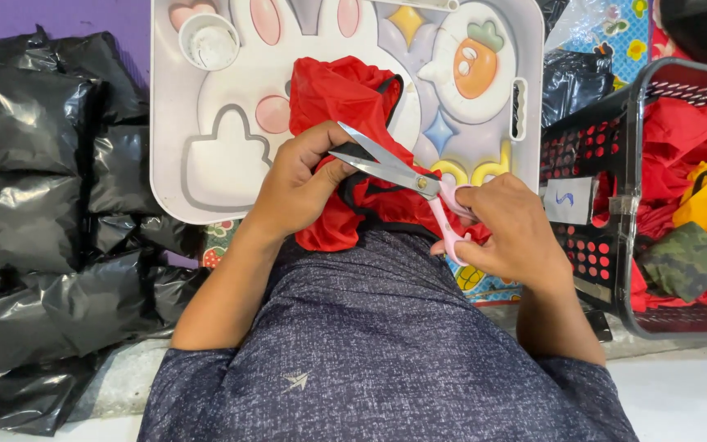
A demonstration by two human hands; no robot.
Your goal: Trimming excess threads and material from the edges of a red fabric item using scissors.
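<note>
- Right hand (517, 233) is gripping pink-handled scissors (407, 176), fingers through the loops; the blades are standing open, pointing toward the left hand.
- Left hand (300, 180) is closed on the red cloth (337, 98), pinching its black-trimmed edge just beside the blade tips.
- The cloth is lying partly on the white tray (206, 172) and partly draping over the person's lap, between the two hands.
- Progress, as a judgement: trimming appears to be under way; the blades are meeting the black edging, and no loose cut-off piece is showing, so most of the cloth seems yet to be worked.
- A small white cup (209, 41) is sitting in the tray's upper corner, well apart from the hands.
- A black basket (615, 155) at right is holding more red cloth; black bags (34, 205) are piling at left.
</note>
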